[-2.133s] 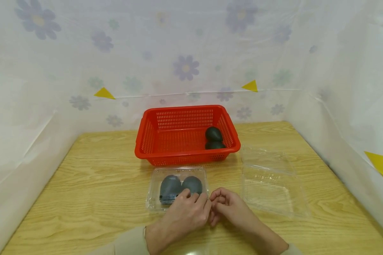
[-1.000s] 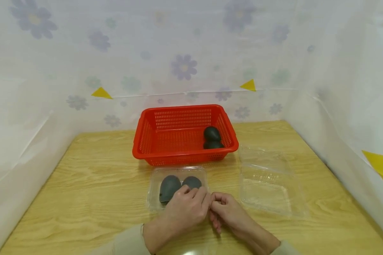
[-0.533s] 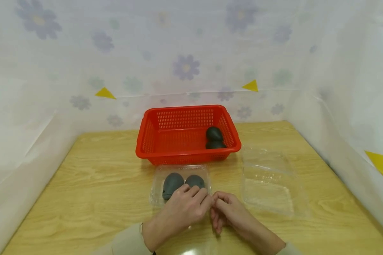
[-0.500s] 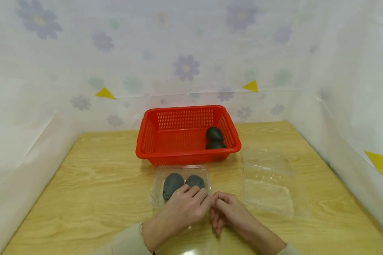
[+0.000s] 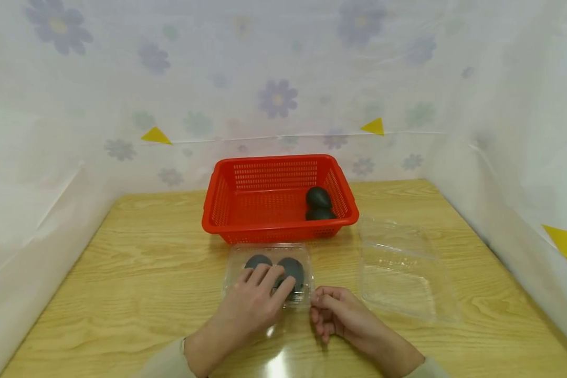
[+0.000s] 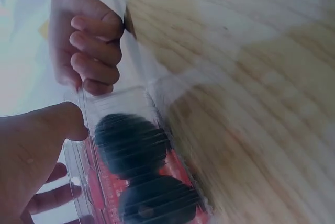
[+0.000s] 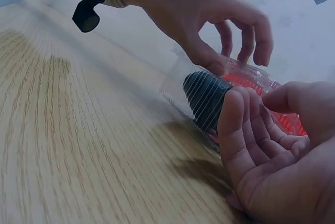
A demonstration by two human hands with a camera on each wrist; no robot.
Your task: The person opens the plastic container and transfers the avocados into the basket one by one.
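Observation:
A clear plastic clamshell box (image 5: pixel 232 262) with two dark avocados (image 5: pixel 291 271) inside stands on the table in front of the basket. Over its lid my left hand (image 5: pixel 250 302) spreads loosely bent fingers. In the right wrist view the left thumb touches the lid edge while its other fingers arch above. At the box's right front corner my right hand (image 5: pixel 349 317) pinches the rim between thumb and forefinger, with the other fingers curled beneath. Both avocados (image 6: pixel 128 143) show through the clear wall in the left wrist view.
A red plastic basket (image 5: pixel 274 229) stands just behind the box, holding two more dark avocados (image 5: pixel 318 198) on its right. Another clear clamshell box (image 5: pixel 399 286) lies unfolded on the table at the right. Flowered white sheeting (image 5: pixel 193 68) encloses the back and sides.
My left hand has shifted left, away from the right hand, and its fingers have spread; more of the right avocado now shows. The right hand stays at the box's corner.

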